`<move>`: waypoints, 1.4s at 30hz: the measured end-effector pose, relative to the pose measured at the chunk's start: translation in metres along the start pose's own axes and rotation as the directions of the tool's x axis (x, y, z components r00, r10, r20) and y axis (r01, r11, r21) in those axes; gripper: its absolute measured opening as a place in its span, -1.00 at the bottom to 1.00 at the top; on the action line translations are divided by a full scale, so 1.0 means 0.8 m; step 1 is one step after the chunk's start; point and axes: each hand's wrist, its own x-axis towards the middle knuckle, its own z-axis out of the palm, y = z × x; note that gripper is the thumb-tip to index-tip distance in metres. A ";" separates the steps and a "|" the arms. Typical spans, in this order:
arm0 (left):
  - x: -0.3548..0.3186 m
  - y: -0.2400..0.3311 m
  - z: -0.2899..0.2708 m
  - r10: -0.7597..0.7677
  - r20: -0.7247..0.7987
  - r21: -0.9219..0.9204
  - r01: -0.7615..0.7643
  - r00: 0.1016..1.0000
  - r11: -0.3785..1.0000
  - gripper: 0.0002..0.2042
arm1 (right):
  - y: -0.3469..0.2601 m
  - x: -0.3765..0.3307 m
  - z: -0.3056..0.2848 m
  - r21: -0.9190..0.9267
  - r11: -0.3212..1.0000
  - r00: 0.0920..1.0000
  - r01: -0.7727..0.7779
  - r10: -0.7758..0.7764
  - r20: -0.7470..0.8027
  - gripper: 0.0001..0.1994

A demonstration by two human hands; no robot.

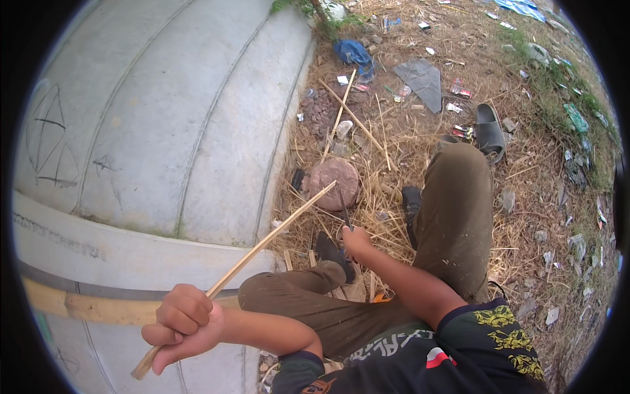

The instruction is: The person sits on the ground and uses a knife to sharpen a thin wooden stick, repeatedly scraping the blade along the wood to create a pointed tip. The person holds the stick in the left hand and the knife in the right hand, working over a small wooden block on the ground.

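My left hand (187,322) is closed around the lower part of a long pale wooden strip (262,243), whose butt pokes out below the fist. The strip slants up to the right, and its far tip lies over a round reddish-brown block (333,178); whether it touches the block I cannot tell. In my right hand (356,240) is a knife (344,207), its thin dark blade seen almost edge-on and pointing up to the block, close beside the strip's tip. The knife's handle is hidden in my closed fingers.
A grey panelled wall (177,131) stands on the left, with a bamboo pole (98,307) along it. Cut strips (364,125) lie on dry straw beyond the block. A dark sandal (489,133), a blue plastic bag (354,54) and scattered litter lie around my bent legs.
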 end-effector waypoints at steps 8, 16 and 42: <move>0.002 0.001 -0.002 -0.074 0.222 -0.267 0.134 0.972 0.954 -0.47 | -0.152 -0.134 -0.048 0.574 0.687 0.813 0.446 -0.578 0.061 -0.62; 0.012 -0.004 -0.012 -0.042 0.378 -0.467 0.229 0.925 0.854 -0.50 | -0.047 -0.110 -0.021 -0.202 0.768 0.784 0.608 -0.543 0.300 -0.56; 0.019 -0.010 0.006 -0.063 0.277 -0.265 0.139 0.959 0.954 -0.45 | -0.003 -0.086 -0.006 0.199 0.832 0.765 0.517 -0.554 0.328 -0.46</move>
